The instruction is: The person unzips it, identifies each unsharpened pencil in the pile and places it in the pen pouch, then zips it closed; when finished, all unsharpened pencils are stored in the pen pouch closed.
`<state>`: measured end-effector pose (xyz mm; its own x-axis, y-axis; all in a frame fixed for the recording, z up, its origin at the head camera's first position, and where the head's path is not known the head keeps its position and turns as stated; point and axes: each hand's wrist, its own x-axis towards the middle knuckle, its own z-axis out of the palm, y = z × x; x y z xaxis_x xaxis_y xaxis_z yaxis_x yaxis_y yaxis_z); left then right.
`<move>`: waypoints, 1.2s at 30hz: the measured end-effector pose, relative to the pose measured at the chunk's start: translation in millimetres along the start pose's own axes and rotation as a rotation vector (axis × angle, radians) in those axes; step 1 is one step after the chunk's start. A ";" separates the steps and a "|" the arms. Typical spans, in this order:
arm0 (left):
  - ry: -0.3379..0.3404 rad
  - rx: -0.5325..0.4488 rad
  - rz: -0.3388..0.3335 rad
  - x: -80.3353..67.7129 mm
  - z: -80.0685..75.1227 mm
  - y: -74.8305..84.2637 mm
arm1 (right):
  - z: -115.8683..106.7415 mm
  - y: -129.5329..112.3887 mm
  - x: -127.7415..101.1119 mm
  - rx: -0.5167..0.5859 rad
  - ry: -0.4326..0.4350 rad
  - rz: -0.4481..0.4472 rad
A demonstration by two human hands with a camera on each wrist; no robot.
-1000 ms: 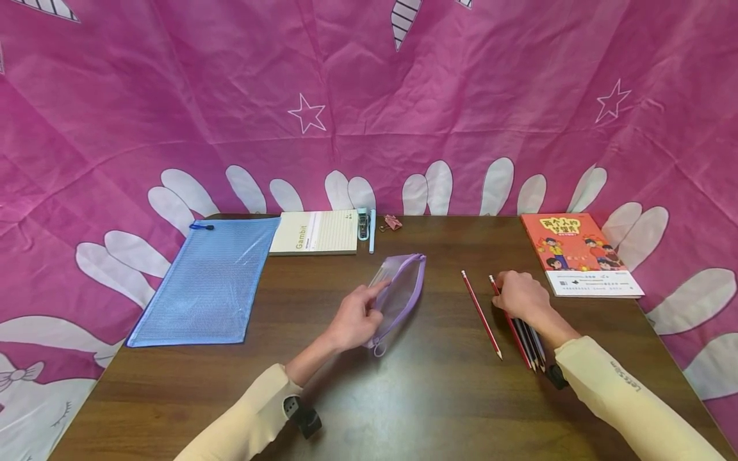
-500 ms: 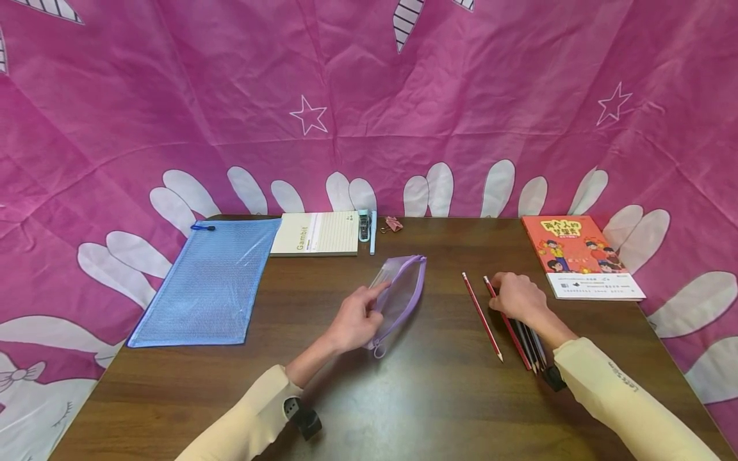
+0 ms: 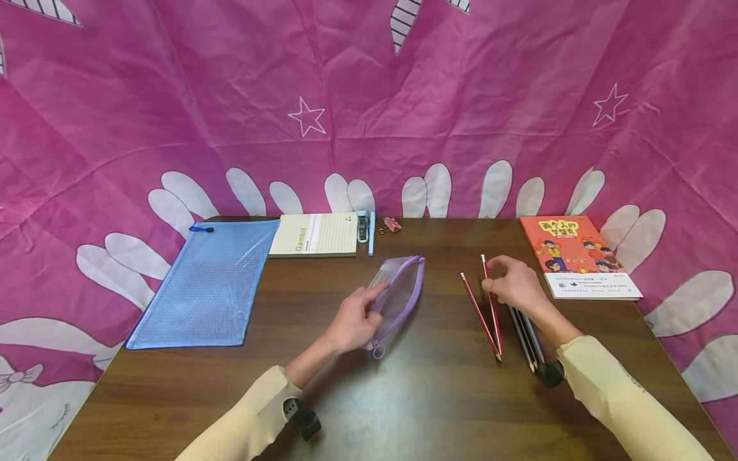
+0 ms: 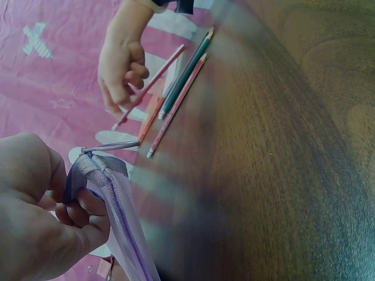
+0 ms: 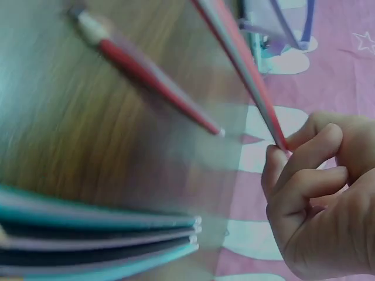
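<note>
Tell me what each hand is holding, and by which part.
Right hand pinches a red pencil near its blunt upper end. Left hand grips the purple mesh pouch by its open rim.

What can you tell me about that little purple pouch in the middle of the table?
The purple pouch is a small see-through mesh case edged with a lilac zipper band, lying at a slant near the centre of the dark wooden table. Its mouth gapes open along the top. The left hand grips its near edge, forefinger stretched along the opening. Nothing shows inside it.
</note>
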<state>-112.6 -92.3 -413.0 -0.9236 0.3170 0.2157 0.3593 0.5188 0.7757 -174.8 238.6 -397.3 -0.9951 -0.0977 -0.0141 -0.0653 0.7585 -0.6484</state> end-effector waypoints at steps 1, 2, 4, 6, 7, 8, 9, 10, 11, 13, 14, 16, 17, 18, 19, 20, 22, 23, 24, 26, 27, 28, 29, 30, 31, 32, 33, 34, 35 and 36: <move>0.000 -0.001 0.000 -0.2 -0.1 0.2 | 0.0 -1.6 0.0 0.019 0.007 0.007; 0.000 -0.003 0.000 -0.2 -0.2 0.2 | 0.0 -3.3 0.1 0.040 0.008 0.017; 0.000 -0.005 -0.001 -0.1 -0.2 0.1 | -0.1 -6.9 -0.1 0.086 0.011 0.035; -0.001 -0.004 0.002 0.4 -0.3 -0.1 | -0.2 -10.2 -0.4 0.137 0.011 0.056; -0.002 -0.002 0.003 0.7 -0.4 -0.1 | -0.3 -11.6 -0.5 0.159 0.012 0.061; -0.003 -0.003 0.003 0.8 -0.6 -0.1 | -0.4 -13.3 -0.5 0.186 0.011 0.068; -0.004 -0.003 0.002 0.9 -0.7 -0.2 | -0.5 -14.9 -0.4 0.214 0.012 0.075; -0.004 -0.002 0.003 1.2 -1.0 0.0 | -0.3 -16.4 -0.3 0.247 0.010 0.084; -0.005 -0.001 0.004 1.3 -1.0 -0.2 | 0.2 -17.8 -0.3 0.287 0.009 0.091; -0.006 -0.003 0.001 1.3 -1.2 -0.1 | 2.3 -21.3 0.0 0.380 0.009 0.103; -0.007 -0.004 0.001 1.1 -1.2 -0.2 | 3.6 -23.4 -0.1 0.431 0.009 0.113; -0.008 -0.008 -0.002 0.8 -1.1 0.0 | 6.9 -28.3 -0.4 0.521 0.012 0.128; -0.007 -0.008 0.000 0.6 -0.8 -0.3 | 8.6 -31.3 -0.7 0.564 0.012 0.134; -0.008 -0.012 -0.001 0.3 -0.9 0.0 | 10.2 -34.4 -0.8 0.602 0.011 0.142; -0.008 -0.015 0.000 0.1 -0.7 0.2 | 11.7 -37.5 -1.1 0.635 0.012 0.150; -0.008 -0.015 0.001 0.1 -0.5 0.2 | 13.2 -40.6 -1.2 0.668 0.013 0.155; -0.008 -0.017 0.003 0.1 -0.2 0.5 | 16.8 -46.1 -0.9 0.739 0.017 0.164; -0.008 -0.015 0.004 0.2 0.1 0.5 | 18.8 -48.7 -0.7 0.775 0.020 0.167; -0.009 -0.014 0.001 0.2 0.2 0.7 | 21.0 -51.0 -0.3 0.810 0.023 0.168; -0.009 -0.009 0.001 0.5 0.6 0.5 | 25.8 -55.6 0.6 0.878 0.030 0.171; -0.008 -0.008 0.001 0.6 0.6 0.5 | 28.5 -57.9 1.1 0.911 0.034 0.173; -0.006 -0.004 0.002 0.7 0.8 0.3 | 31.2 -60.0 1.6 0.942 0.039 0.175; -0.005 -0.002 0.003 0.8 0.8 0.2 | 33.9 -62.2 1.8 0.967 0.046 0.179; -0.004 -0.002 0.005 0.9 0.8 0.1 | 36.7 -64.2 2.2 0.990 0.052 0.183; -0.002 0.000 0.007 1.0 0.8 -0.1 | 39.6 -66.3 2.3 1.009 0.060 0.190; -0.001 0.001 0.008 1.0 0.7 -0.2 | 42.4 -68.3 2.5 1.024 0.067 0.194; -0.001 0.001 0.009 0.9 0.7 -0.1 | 45.2 -70.2 2.6 1.036 0.073 0.199; -0.002 0.001 0.008 0.8 0.7 -0.2 | 47.9 -72.1 2.5 1.044 0.075 0.203; -0.003 0.000 0.008 0.7 0.6 -0.2 | 50.6 -74.0 2.4 1.048 0.077 0.207; -0.005 -0.003 0.006 0.7 0.6 -0.2 | 53.3 -75.7 2.3 1.056 0.076 0.207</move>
<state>-113.2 -91.7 -413.4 -0.9207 0.3239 0.2177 0.3645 0.5141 0.7764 -168.1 146.6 -388.8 -0.9838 0.0362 -0.1753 0.1657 -0.1869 -0.9683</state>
